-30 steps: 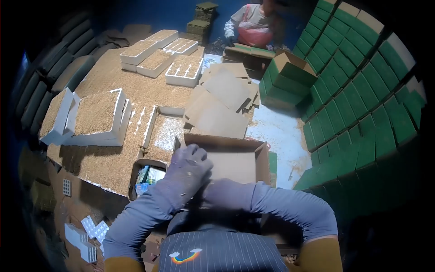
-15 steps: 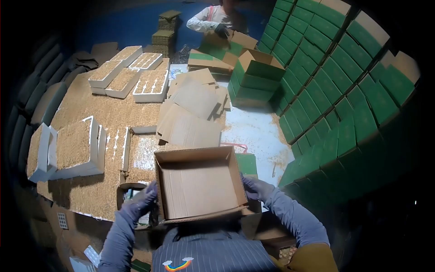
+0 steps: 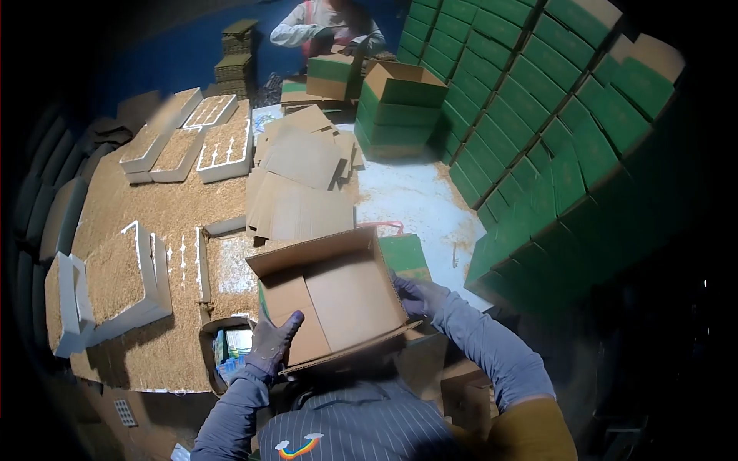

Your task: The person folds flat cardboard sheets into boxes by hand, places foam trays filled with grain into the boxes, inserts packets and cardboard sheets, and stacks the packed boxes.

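Note:
An open-topped cardboard box (image 3: 354, 300) is in front of my apron, its brown inside facing up and tilted. My left hand (image 3: 273, 338), gloved, grips its left side, thumb over the cardboard and the other fingers mostly hidden. On the opposite side, my right hand (image 3: 415, 294), also gloved, holds the right wall with bent fingers. A brown panel (image 3: 296, 311) covers the left part of the box's inside, with a seam along its right edge. A sliver of green shows on the box's outer left side.
Flat cardboard sheets (image 3: 304, 207) lie beyond the box. White trays (image 3: 224, 150) sit on a bed of wood shavings (image 3: 184, 207) at left. Green cartons (image 3: 507, 115) are stacked at right. A co-worker (image 3: 327, 31) handles a carton (image 3: 330, 77) at the far end.
The box has turned and tilted, and a brown panel now covers its inside at left. My left thumb has come over its edge. The co-worker's carton has changed position.

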Available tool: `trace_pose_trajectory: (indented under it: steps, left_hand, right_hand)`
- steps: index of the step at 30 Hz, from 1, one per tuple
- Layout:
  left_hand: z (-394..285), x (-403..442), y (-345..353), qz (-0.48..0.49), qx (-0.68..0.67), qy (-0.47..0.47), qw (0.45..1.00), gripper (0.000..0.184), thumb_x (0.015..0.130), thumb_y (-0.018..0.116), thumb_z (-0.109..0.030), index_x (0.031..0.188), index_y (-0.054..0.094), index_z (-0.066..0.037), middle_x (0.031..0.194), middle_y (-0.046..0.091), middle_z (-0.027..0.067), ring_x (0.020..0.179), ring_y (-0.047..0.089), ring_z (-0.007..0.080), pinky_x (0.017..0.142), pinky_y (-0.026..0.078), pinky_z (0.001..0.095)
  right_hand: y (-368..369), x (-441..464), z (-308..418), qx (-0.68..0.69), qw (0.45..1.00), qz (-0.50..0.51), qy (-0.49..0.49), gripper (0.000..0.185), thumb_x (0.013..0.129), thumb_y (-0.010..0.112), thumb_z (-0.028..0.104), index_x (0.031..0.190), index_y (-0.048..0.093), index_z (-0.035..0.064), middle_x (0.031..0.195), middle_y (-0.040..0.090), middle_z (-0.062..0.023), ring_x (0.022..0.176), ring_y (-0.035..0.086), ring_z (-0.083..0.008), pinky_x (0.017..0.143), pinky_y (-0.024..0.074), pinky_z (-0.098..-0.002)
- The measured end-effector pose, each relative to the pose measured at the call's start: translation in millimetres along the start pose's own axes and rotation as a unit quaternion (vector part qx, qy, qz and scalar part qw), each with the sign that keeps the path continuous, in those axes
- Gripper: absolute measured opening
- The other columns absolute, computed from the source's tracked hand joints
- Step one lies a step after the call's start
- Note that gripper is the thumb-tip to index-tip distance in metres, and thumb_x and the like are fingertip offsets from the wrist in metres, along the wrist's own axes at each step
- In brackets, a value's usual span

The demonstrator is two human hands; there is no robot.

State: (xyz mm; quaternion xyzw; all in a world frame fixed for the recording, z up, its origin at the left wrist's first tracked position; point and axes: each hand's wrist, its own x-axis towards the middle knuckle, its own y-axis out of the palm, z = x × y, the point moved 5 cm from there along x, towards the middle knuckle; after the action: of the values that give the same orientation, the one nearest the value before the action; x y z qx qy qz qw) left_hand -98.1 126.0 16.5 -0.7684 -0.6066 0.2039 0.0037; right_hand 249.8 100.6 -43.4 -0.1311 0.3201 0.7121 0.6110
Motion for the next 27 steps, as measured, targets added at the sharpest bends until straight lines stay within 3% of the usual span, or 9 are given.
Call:
trace_pose_trajectory:
  steps: [4, 6, 10, 13, 14, 18, 20, 24, 27]
  left_hand:
    - [-24.4, -12.4, -1.5, -0.029, 0.048, -0.017, 0.998, 0.07, 0.086, 0.073, -0.032, 0.136, 0.041, 0.005, 0.125, 0.058, 0.017, 0.114, 0.056, 0.0253, 0.1, 0.044, 0.0352]
    - [5.7, 0.2, -6.8, -0.049, 0.081, 0.026, 0.995, 0.069, 0.086, 0.073, -0.033, 0.135, 0.042, 0.004, 0.124, 0.059, 0.017, 0.113, 0.057, 0.0253, 0.099, 0.044, 0.0353]
    - [7.0, 3.7, -19.4, 0.039, -0.033, 0.071, 0.996, 0.07, 0.083, 0.075, -0.036, 0.133, 0.045, 0.004, 0.117, 0.063, 0.0198, 0.108, 0.061, 0.03, 0.094, 0.048, 0.0384]
    - [-29.3, 5.7, -9.5, 0.106, 0.107, 0.026, 0.988, 0.064, 0.087, 0.07, -0.036, 0.131, 0.046, 0.003, 0.12, 0.063, 0.0206, 0.112, 0.06, 0.031, 0.096, 0.047, 0.0399]
    - [-51.1, 8.5, 1.6, 0.122, 0.152, 0.048, 0.98, 0.062, 0.088, 0.069, -0.036, 0.131, 0.046, 0.003, 0.121, 0.063, 0.0208, 0.113, 0.06, 0.0304, 0.095, 0.047, 0.0398]
    - [-147.0, 17.5, 107.2, 0.301, -0.044, 0.119, 0.945, 0.074, 0.092, 0.066, -0.025, 0.151, 0.028, 0.0, 0.131, 0.055, 0.0215, 0.12, 0.056, 0.0272, 0.101, 0.044, 0.0366]
    - [-219.2, 12.9, 151.4, 0.268, -0.044, 0.362, 0.892, 0.071, 0.092, 0.065, -0.016, 0.15, 0.028, 0.001, 0.131, 0.055, 0.0208, 0.121, 0.054, 0.0255, 0.101, 0.045, 0.0361]
    - [-393.5, -28.2, 212.5, 0.252, -0.109, 0.597, 0.754, 0.078, 0.091, 0.066, -0.016, 0.153, 0.021, -0.002, 0.139, 0.049, 0.0247, 0.131, 0.048, 0.0308, 0.109, 0.038, 0.0396]
    - [-527.2, -54.6, 256.6, 0.205, -0.106, 0.694, 0.682, 0.087, 0.093, 0.063, -0.033, 0.156, 0.008, -0.007, 0.151, 0.036, 0.022, 0.141, 0.034, 0.0312, 0.114, 0.03, 0.0421]
  right_hand:
    - [49.8, 6.7, 23.2, -0.279, 0.958, -0.044, -0.057, 0.091, 0.09, 0.064, 0.053, 0.149, 0.025, -0.0037, 0.14, 0.047, -0.0218, 0.13, 0.045, -0.026, 0.109, 0.0362, -0.034]
    - [59.4, -1.6, 24.5, -0.291, 0.953, -0.047, -0.068, 0.094, 0.09, 0.064, 0.052, 0.151, 0.019, -0.0047, 0.145, 0.042, -0.0236, 0.133, 0.042, -0.0284, 0.112, 0.033, -0.0354]
    - [86.2, -44.3, 35.7, -0.165, 0.969, -0.032, -0.179, 0.093, 0.091, 0.064, 0.047, 0.152, 0.015, -0.0036, 0.148, 0.037, -0.0211, 0.136, 0.038, -0.0286, 0.112, 0.0313, -0.0356]
    - [83.2, -81.9, -2.8, -0.051, 0.965, -0.117, -0.227, 0.089, 0.092, 0.065, 0.041, 0.153, 0.015, -0.0004, 0.148, 0.037, -0.0157, 0.137, 0.036, -0.0271, 0.113, 0.0306, -0.0363]
    - [74.9, -97.7, -28.3, 0.081, 0.96, -0.165, -0.21, 0.086, 0.093, 0.065, 0.038, 0.153, 0.017, 0.0006, 0.148, 0.037, -0.0126, 0.136, 0.038, -0.0244, 0.112, 0.0326, -0.0357]
    - [-9.2, -220.2, -122.7, 0.311, 0.871, -0.317, -0.211, 0.062, 0.096, 0.06, 0.037, 0.146, 0.04, 0.0049, 0.134, 0.056, -0.0122, 0.12, 0.055, -0.0229, 0.103, 0.0432, -0.0361]
    - [-31.4, -309.4, -120.3, 0.323, 0.809, -0.405, -0.278, 0.062, 0.096, 0.059, 0.038, 0.145, 0.04, 0.0048, 0.134, 0.056, -0.0122, 0.119, 0.056, -0.0227, 0.103, 0.0435, -0.0359]
    - [-53.7, -479.0, -47.4, 0.22, 0.714, -0.523, -0.409, 0.06, 0.097, 0.057, 0.039, 0.144, 0.041, 0.0046, 0.132, 0.056, -0.0122, 0.118, 0.056, -0.0222, 0.102, 0.0441, -0.0354]
    - [-62.8, -585.8, 39.1, 0.114, 0.66, -0.559, -0.489, 0.06, 0.098, 0.055, 0.04, 0.143, 0.042, 0.0045, 0.132, 0.057, -0.0121, 0.117, 0.056, -0.0219, 0.101, 0.0445, -0.035]
